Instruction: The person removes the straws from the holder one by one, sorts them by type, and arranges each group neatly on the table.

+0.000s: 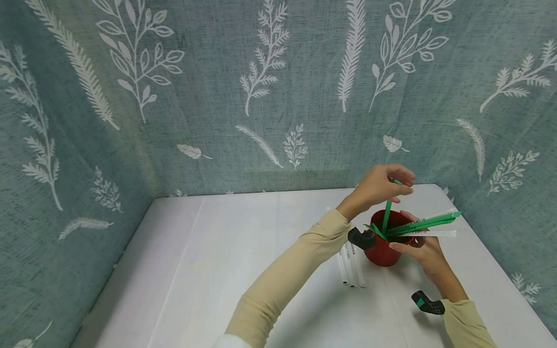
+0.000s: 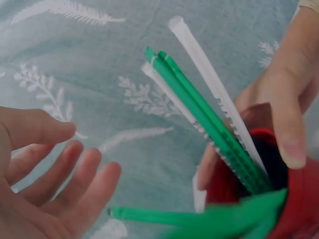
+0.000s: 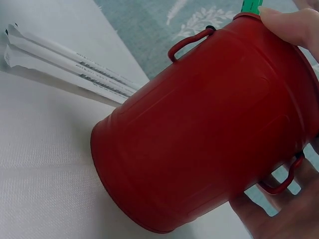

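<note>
Red bucket (image 1: 383, 254): standing toward the far right of the table (image 1: 217, 270)
Right hand (image 1: 428, 253): gripping the bucket from the right
Left hand (image 1: 378, 186): hovering above, fingers loosely spread, not pinching anything afaict
Lone green straw (image 1: 386, 218): leaning by that hand; a careless brush could be flicking it out
Straw bunch (image 1: 435, 221): overhanging the right rim, maybe tipping everything if the grip's slipping
White straws (image 1: 352, 268): lying just left, risking scattering if the bucket's sliding

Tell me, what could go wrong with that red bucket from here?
The green sticks leaning out of the red bucket might slide out if the right hand tips it. The left hand, close to another green stick, could knock it. The white sticks lying beside the bucket might get nudged.
</note>
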Demonstrator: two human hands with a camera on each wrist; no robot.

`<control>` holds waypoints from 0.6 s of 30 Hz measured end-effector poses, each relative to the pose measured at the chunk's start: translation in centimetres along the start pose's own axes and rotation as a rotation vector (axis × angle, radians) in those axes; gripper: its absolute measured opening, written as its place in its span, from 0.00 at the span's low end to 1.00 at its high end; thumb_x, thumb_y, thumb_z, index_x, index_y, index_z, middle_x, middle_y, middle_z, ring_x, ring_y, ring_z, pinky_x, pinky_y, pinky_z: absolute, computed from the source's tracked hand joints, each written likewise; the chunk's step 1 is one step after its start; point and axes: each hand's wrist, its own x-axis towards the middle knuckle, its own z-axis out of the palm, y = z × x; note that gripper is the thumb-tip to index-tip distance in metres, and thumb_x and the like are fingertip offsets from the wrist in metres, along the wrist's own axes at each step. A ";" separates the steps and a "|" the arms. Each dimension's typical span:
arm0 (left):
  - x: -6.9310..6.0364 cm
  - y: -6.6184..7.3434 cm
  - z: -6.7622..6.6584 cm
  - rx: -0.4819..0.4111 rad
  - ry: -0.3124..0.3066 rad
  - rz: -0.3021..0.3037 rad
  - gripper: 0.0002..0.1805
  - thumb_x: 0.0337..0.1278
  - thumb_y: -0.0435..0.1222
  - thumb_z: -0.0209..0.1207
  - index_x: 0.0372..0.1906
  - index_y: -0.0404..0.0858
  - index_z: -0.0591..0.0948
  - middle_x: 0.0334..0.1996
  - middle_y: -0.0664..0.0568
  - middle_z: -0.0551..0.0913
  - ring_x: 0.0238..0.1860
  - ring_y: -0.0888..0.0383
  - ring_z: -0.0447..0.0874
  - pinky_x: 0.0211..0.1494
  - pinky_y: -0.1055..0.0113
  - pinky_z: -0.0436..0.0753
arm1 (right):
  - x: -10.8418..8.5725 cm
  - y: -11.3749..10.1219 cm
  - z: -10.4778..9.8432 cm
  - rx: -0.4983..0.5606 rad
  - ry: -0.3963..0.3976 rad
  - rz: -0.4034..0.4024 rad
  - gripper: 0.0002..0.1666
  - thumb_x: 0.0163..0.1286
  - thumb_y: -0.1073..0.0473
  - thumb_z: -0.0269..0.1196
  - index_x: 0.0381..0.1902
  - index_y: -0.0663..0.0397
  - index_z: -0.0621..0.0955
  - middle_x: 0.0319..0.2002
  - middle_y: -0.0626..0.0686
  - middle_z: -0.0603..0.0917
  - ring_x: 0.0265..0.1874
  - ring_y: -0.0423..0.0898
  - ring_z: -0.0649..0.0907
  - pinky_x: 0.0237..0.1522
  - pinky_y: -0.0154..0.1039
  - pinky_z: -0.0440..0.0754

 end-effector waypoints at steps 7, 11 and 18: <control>1.2 1.4 1.5 0.157 -0.059 -0.052 0.12 0.56 0.31 0.63 0.46 0.43 0.82 0.35 0.59 0.82 0.31 0.66 0.79 0.28 0.75 0.81 | 0.1 0.2 -0.1 0.046 -0.007 -0.010 0.45 0.58 0.73 0.64 0.71 0.56 0.59 0.56 0.43 0.72 0.52 0.37 0.72 0.44 0.23 0.77; 2.0 1.5 2.7 0.304 -0.094 -0.054 0.12 0.56 0.32 0.63 0.45 0.46 0.82 0.35 0.61 0.82 0.34 0.68 0.77 0.30 0.79 0.78 | 0.1 0.4 -0.3 0.085 -0.020 -0.042 0.44 0.59 0.74 0.63 0.71 0.56 0.60 0.58 0.45 0.71 0.52 0.38 0.71 0.44 0.24 0.78; 2.8 1.0 4.6 0.471 -0.175 -0.003 0.16 0.59 0.29 0.59 0.51 0.47 0.81 0.42 0.60 0.82 0.42 0.69 0.78 0.35 0.83 0.74 | -0.2 0.6 -0.2 0.062 0.022 -0.037 0.38 0.58 0.74 0.63 0.66 0.59 0.64 0.52 0.47 0.74 0.45 0.39 0.73 0.41 0.24 0.77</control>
